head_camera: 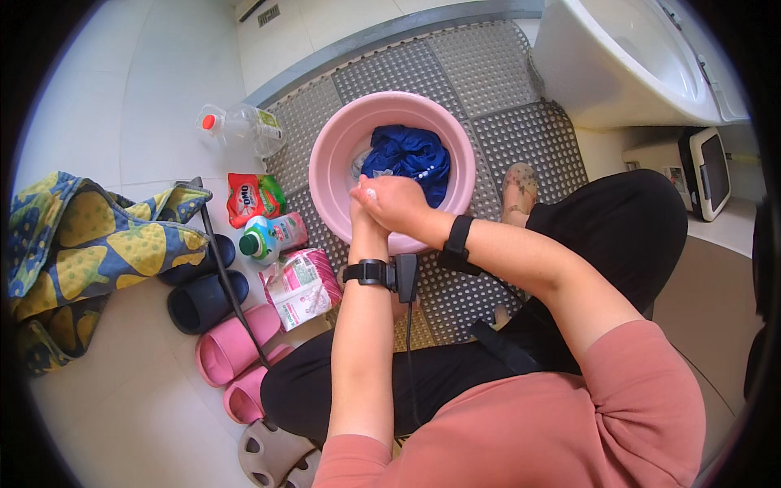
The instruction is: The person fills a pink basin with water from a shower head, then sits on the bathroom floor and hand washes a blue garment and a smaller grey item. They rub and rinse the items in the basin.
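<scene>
A pink plastic basin (321, 152) stands on a perforated floor mat. Blue wet-looking cloth (406, 149) with white foam spots lies inside it, beside some paler cloth at its left. Above the basin's near side my two hands press together. My right hand (399, 204) lies over my left hand (364, 213), hiding much of it. A small white patch, perhaps foam, shows between the fingers. Whether anything is held between the palms is hidden. Each wrist wears a black strap, the left one with a black box on it.
Left of the basin are a clear plastic bottle (250, 129), an Omo pouch (247, 198), a green-capped bottle (271, 236) and a pink-white package (302, 287). Slippers (238, 344) and a patterned cloth (97, 244) lie farther left. A white toilet (610, 67) stands at upper right.
</scene>
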Action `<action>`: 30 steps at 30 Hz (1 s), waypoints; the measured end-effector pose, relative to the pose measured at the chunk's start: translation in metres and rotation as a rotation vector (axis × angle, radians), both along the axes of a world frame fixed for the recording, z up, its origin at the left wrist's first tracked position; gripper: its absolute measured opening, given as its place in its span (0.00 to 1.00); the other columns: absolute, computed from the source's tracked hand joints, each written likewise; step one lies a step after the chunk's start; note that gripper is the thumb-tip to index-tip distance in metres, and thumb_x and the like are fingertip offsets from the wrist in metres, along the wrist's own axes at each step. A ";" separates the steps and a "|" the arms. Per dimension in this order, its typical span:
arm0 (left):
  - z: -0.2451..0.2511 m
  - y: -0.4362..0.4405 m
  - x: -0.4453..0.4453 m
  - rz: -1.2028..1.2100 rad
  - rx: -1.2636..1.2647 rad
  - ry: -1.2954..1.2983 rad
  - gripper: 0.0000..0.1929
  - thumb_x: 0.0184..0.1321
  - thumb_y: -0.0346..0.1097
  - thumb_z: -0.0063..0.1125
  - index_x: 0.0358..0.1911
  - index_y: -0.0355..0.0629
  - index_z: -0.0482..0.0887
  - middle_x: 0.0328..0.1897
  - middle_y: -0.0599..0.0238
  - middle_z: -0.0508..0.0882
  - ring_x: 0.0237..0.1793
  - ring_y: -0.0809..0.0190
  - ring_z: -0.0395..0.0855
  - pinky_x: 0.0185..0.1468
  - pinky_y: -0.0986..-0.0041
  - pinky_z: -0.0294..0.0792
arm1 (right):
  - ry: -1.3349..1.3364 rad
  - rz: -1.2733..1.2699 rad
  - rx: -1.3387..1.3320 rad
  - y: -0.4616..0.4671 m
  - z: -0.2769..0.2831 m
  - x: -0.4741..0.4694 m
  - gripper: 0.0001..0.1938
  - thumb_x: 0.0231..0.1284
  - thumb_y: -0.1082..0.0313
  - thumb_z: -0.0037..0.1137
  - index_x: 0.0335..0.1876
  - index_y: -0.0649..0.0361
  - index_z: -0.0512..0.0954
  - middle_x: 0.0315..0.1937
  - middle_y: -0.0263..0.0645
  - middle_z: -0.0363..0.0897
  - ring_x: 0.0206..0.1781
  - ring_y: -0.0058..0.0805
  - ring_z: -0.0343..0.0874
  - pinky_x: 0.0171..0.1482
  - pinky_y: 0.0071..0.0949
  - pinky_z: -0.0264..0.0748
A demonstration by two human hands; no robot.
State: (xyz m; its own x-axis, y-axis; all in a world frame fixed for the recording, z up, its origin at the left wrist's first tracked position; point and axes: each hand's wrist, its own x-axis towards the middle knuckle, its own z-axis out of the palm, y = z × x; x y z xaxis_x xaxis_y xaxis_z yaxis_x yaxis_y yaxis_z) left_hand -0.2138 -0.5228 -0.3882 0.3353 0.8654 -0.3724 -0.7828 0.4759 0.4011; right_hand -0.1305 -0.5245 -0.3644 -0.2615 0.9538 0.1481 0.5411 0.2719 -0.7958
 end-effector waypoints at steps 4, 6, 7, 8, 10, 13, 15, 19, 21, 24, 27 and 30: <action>0.029 -0.006 0.003 -0.145 -0.469 0.414 0.21 0.63 0.59 0.38 0.38 0.50 0.75 0.23 0.70 0.77 0.09 0.70 0.63 0.09 0.84 0.55 | -0.018 -0.321 -0.229 -0.001 -0.006 0.003 0.15 0.60 0.55 0.43 0.30 0.57 0.77 0.26 0.45 0.79 0.29 0.43 0.79 0.28 0.40 0.72; 0.030 -0.007 0.006 -0.191 -0.420 0.287 0.22 0.61 0.62 0.40 0.36 0.51 0.74 0.21 0.70 0.75 0.08 0.70 0.61 0.08 0.84 0.51 | -0.183 -0.210 -0.109 0.000 -0.007 0.005 0.12 0.58 0.56 0.45 0.30 0.54 0.77 0.29 0.45 0.78 0.31 0.42 0.79 0.28 0.39 0.73; 0.027 -0.007 0.006 -0.143 -0.430 0.390 0.22 0.60 0.62 0.41 0.35 0.50 0.74 0.20 0.70 0.75 0.08 0.70 0.61 0.08 0.84 0.51 | -0.315 -0.178 0.015 0.000 -0.006 0.004 0.13 0.58 0.55 0.44 0.29 0.54 0.77 0.29 0.45 0.78 0.32 0.42 0.78 0.28 0.39 0.72; 0.024 -0.008 0.008 -0.066 -0.310 0.374 0.21 0.61 0.61 0.42 0.35 0.50 0.74 0.20 0.70 0.75 0.08 0.70 0.61 0.08 0.84 0.51 | -0.178 -0.112 0.129 0.001 -0.006 0.004 0.15 0.60 0.53 0.43 0.28 0.54 0.77 0.27 0.45 0.77 0.33 0.41 0.78 0.28 0.39 0.73; 0.016 -0.009 0.008 -0.053 -0.178 0.429 0.19 0.61 0.58 0.42 0.35 0.49 0.73 0.22 0.68 0.75 0.09 0.71 0.63 0.08 0.84 0.52 | -0.040 -0.161 0.075 0.002 -0.002 0.001 0.14 0.59 0.56 0.43 0.29 0.55 0.77 0.23 0.43 0.77 0.30 0.41 0.78 0.29 0.41 0.73; 0.013 -0.008 0.000 -0.206 -0.147 0.680 0.18 0.62 0.54 0.43 0.37 0.47 0.74 0.27 0.66 0.78 0.12 0.70 0.69 0.10 0.83 0.56 | 0.099 -0.215 -0.442 0.002 0.005 -0.001 0.20 0.62 0.52 0.38 0.26 0.57 0.77 0.20 0.45 0.76 0.26 0.44 0.78 0.30 0.43 0.71; 0.012 -0.005 -0.001 -0.201 -0.127 0.584 0.17 0.66 0.50 0.36 0.39 0.44 0.73 0.28 0.63 0.78 0.19 0.66 0.74 0.16 0.78 0.63 | 0.098 -0.383 -0.368 0.003 0.008 0.001 0.25 0.64 0.49 0.33 0.26 0.60 0.77 0.22 0.48 0.77 0.27 0.45 0.78 0.31 0.43 0.71; 0.009 -0.001 0.007 -0.019 -0.088 0.605 0.17 0.67 0.50 0.33 0.38 0.46 0.72 0.24 0.67 0.76 0.14 0.67 0.69 0.12 0.78 0.57 | 0.237 -0.176 -0.124 0.004 0.011 0.000 0.24 0.64 0.50 0.34 0.26 0.60 0.77 0.22 0.50 0.76 0.29 0.52 0.75 0.33 0.46 0.69; 0.008 -0.004 0.011 0.064 -0.096 0.590 0.18 0.67 0.51 0.31 0.39 0.46 0.72 0.23 0.67 0.75 0.13 0.68 0.68 0.11 0.78 0.55 | 0.154 -0.274 -0.011 0.006 0.011 0.001 0.24 0.65 0.50 0.33 0.25 0.61 0.76 0.20 0.50 0.75 0.26 0.51 0.75 0.30 0.45 0.69; 0.006 -0.009 0.009 -0.110 -0.172 0.540 0.19 0.67 0.53 0.33 0.39 0.46 0.72 0.24 0.65 0.76 0.13 0.67 0.68 0.11 0.79 0.54 | 0.198 -0.337 -0.307 0.005 0.009 0.000 0.24 0.65 0.50 0.34 0.25 0.60 0.76 0.18 0.48 0.75 0.23 0.48 0.75 0.28 0.42 0.71; 0.007 -0.001 -0.002 -0.036 -0.148 0.353 0.18 0.66 0.52 0.37 0.41 0.44 0.72 0.31 0.61 0.79 0.26 0.61 0.78 0.25 0.72 0.71 | 0.029 -0.225 0.020 0.007 0.009 -0.001 0.23 0.65 0.51 0.34 0.26 0.60 0.76 0.22 0.49 0.77 0.27 0.49 0.76 0.31 0.45 0.71; 0.010 -0.002 -0.006 -0.110 -0.021 0.199 0.22 0.66 0.56 0.33 0.39 0.45 0.72 0.35 0.61 0.79 0.35 0.58 0.78 0.35 0.68 0.71 | 0.006 -0.190 -0.014 0.005 0.013 0.002 0.19 0.62 0.54 0.37 0.26 0.58 0.77 0.26 0.49 0.78 0.28 0.48 0.77 0.31 0.45 0.71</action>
